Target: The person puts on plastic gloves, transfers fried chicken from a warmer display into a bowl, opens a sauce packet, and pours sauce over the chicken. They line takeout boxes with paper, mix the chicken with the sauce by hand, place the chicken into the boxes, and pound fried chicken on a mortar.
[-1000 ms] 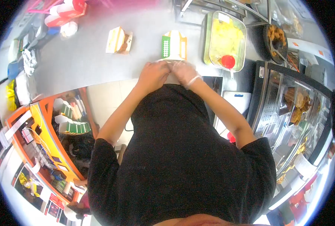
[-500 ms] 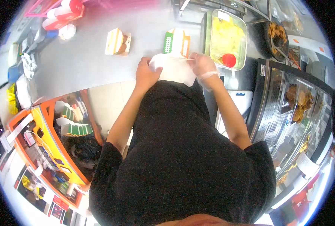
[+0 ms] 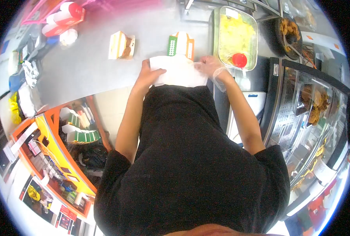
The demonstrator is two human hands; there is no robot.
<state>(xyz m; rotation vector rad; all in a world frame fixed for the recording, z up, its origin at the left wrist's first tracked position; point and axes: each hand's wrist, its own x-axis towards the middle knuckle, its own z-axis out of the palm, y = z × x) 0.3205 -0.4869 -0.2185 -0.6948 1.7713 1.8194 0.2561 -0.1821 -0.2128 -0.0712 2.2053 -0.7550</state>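
A white paper sheet [image 3: 179, 71] is spread between my hands at the front edge of the counter. My bare left hand [image 3: 148, 75] grips its left side, thumb on top. On its right side, my right hand [image 3: 211, 67], in a clear plastic glove, pinches the paper. Just behind the sheet stands a green, white and orange carton [image 3: 180, 45]. A second, open carton [image 3: 120, 45] with brown food inside sits farther left. Right of my right hand is a clear tub of shredded yellow-green food [image 3: 236, 35] with a red round item [image 3: 239, 60] in it.
Red and white cartons [image 3: 67, 17] lie at the counter's back left. A black pan [image 3: 287, 37] of fried food stands at the back right, near a metal rack. A glass-fronted cabinet [image 3: 304, 114] is on the right, an orange shelf unit [image 3: 65, 153] on the left.
The white paper has come into view, opened out between my hands. My hands have moved apart, the left one leftward and the right one rightward.
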